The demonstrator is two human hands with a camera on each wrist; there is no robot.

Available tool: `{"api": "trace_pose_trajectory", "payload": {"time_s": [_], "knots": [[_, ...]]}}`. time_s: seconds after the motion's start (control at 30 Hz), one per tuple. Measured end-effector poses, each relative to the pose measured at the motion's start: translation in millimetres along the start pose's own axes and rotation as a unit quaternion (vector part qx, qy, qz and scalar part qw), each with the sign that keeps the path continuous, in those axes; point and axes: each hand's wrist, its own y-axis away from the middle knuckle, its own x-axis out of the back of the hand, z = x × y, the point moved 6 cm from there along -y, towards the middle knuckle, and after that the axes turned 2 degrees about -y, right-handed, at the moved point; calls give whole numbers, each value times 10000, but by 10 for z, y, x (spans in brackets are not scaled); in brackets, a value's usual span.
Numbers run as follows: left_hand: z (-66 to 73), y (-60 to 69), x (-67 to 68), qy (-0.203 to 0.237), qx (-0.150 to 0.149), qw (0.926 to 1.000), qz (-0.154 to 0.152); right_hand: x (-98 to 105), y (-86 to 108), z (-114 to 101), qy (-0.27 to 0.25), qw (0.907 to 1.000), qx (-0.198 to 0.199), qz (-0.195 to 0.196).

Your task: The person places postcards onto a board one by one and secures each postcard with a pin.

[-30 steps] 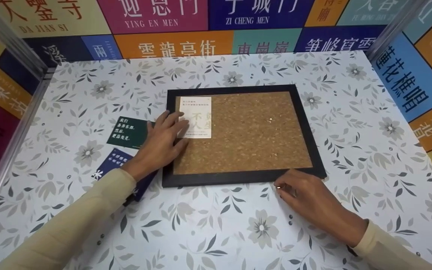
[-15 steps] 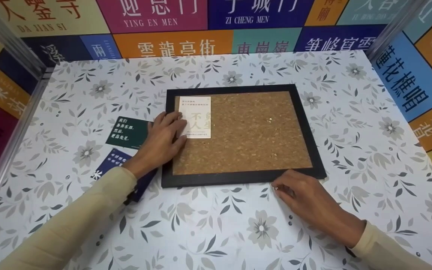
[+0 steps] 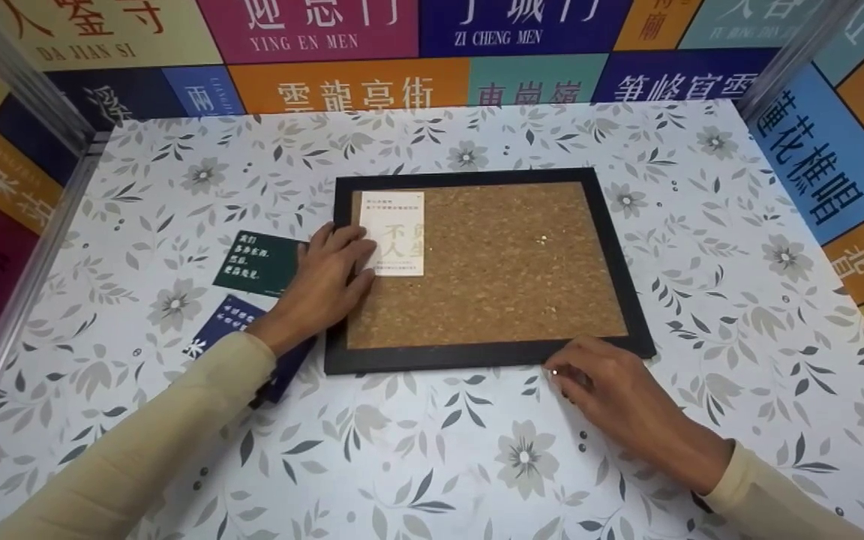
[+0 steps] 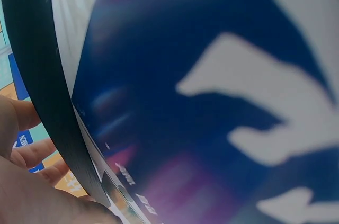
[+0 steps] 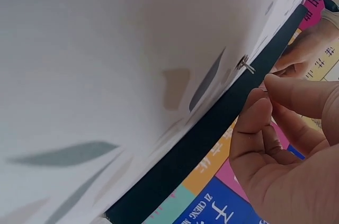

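A black-framed cork board (image 3: pixel 492 300) lies on the table with a white printed card (image 3: pixel 402 232) at its upper left. My left hand (image 3: pixel 323 289) rests over the board's left edge, fingertips at the card's left side; in the left wrist view the hand (image 4: pixel 39 171) is beside the black frame (image 4: pixel 39 60). By the board's front edge, my right hand (image 3: pixel 619 397) pinches something tiny, with a metallic glint at its fingertips. The right wrist view shows thumb and forefinger of that hand (image 5: pixel 286 134) together on a thin pin, and another small metal piece (image 5: pixel 247 66) near the frame.
Left of the board lie a green card (image 3: pixel 256 262) and a dark blue card (image 3: pixel 222 326), partly behind the left hand and forearm. Small shiny spots show on the cork's right half. Colourful lettered panels (image 3: pixel 349 82) stand behind the flower-patterned table (image 3: pixel 432 480).
The fingertips of my right hand have shifted very slightly to the left, and the glint there looks different. The left hand's fingers have drawn back slightly from the white card.
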Motion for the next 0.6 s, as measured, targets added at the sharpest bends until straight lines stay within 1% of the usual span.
{"api": "trace_pose_trajectory", "payload": {"time_s": [0.13,0.37,0.47,0.6], "knots": [[1,-1,2,-12,40,10000,-20,32,-26,4,-3,9999,-103,61],[-246,-77,-175,143,-254,9990,351,78,-92,9,-250,9992,58,293],[-181,-47,-127,121,-225,9992,300,92,-117,14,-355,9987,123,347],[-29,-1,-19,63,-108,9998,144,106,-151,13,-399,9984,163,355]]}}
